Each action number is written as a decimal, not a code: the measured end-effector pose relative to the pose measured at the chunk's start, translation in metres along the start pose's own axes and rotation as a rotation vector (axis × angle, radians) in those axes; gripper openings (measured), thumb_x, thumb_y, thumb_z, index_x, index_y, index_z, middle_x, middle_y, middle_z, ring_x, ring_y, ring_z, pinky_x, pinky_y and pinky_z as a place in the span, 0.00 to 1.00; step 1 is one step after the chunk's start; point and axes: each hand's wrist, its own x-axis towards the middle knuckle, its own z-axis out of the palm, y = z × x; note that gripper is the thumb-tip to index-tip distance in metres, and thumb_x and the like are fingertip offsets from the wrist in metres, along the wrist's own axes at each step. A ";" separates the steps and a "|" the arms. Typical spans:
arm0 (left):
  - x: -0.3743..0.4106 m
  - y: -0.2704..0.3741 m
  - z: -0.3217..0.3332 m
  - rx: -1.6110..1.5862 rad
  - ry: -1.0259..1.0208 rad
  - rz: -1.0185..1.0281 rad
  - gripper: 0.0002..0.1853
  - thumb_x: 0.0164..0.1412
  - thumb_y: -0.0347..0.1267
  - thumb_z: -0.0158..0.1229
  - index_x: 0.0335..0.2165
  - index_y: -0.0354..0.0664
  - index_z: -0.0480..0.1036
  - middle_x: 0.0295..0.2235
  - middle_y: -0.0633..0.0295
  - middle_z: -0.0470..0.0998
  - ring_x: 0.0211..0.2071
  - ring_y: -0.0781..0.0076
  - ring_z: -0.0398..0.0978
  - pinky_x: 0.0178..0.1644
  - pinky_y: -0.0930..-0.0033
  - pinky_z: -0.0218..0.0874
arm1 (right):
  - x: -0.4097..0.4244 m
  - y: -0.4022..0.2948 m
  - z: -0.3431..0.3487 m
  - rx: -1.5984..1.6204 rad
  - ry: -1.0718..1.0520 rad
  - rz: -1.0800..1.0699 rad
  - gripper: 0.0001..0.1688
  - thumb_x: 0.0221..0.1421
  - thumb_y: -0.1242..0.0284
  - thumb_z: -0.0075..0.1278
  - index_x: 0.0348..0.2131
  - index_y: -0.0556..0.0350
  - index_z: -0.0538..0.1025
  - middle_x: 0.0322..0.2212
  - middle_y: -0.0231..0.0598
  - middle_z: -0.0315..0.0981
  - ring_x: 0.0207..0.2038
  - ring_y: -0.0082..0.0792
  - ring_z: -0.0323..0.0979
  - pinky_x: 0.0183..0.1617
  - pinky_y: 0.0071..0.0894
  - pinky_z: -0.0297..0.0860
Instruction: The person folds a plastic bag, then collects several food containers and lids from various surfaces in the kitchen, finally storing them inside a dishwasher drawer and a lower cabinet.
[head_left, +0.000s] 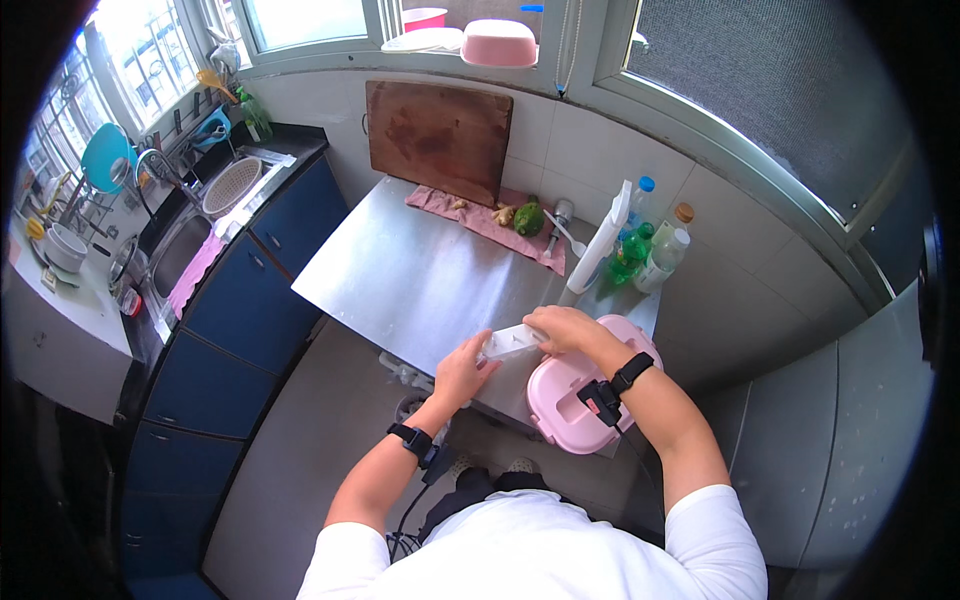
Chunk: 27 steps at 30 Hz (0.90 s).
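Observation:
My left hand (463, 369) and my right hand (559, 328) grip the two ends of a small white, box-like object (513, 342) above the near edge of the steel table (390, 270). What kind of object it is, I cannot tell. Just right of it, under my right forearm, lies a pink lidded container (566, 397). Beyond my right hand a long white plastic holder (602, 240) stands tilted. A pink cloth (480, 223) along the wall bears ginger root (503, 215), a green fruit or vegetable (529, 219) and a white spoon (568, 234).
A wooden cutting board (439, 139) leans on the tiled wall. Several plastic bottles (632, 252) stand at the table's back right. To the left are a sink (178, 255), a woven-look colander (232, 187) and blue cabinets (247, 300). A grey cabinet or appliance (847, 442) stands at the right.

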 end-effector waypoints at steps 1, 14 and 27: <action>0.002 -0.001 0.001 0.007 -0.002 -0.014 0.27 0.47 0.37 0.62 0.47 0.47 0.66 0.41 0.56 0.72 0.37 0.55 0.73 0.37 0.61 0.66 | 0.001 0.002 0.001 -0.003 0.016 -0.001 0.23 0.38 0.74 0.58 0.39 0.51 0.71 0.37 0.42 0.70 0.43 0.46 0.69 0.44 0.42 0.66; 0.024 0.003 0.023 -0.072 0.081 -0.083 0.26 0.45 0.36 0.64 0.43 0.40 0.69 0.38 0.53 0.74 0.38 0.54 0.73 0.41 0.62 0.64 | -0.004 0.033 0.010 0.023 0.324 -0.110 0.33 0.39 0.76 0.58 0.48 0.55 0.68 0.47 0.43 0.66 0.51 0.45 0.63 0.54 0.38 0.61; 0.103 0.010 0.038 -0.203 0.199 -0.137 0.23 0.46 0.33 0.63 0.42 0.38 0.69 0.33 0.51 0.75 0.33 0.58 0.75 0.36 0.65 0.65 | -0.143 0.022 -0.032 0.319 0.590 0.281 0.27 0.47 0.73 0.52 0.49 0.58 0.67 0.46 0.50 0.67 0.50 0.47 0.64 0.53 0.37 0.62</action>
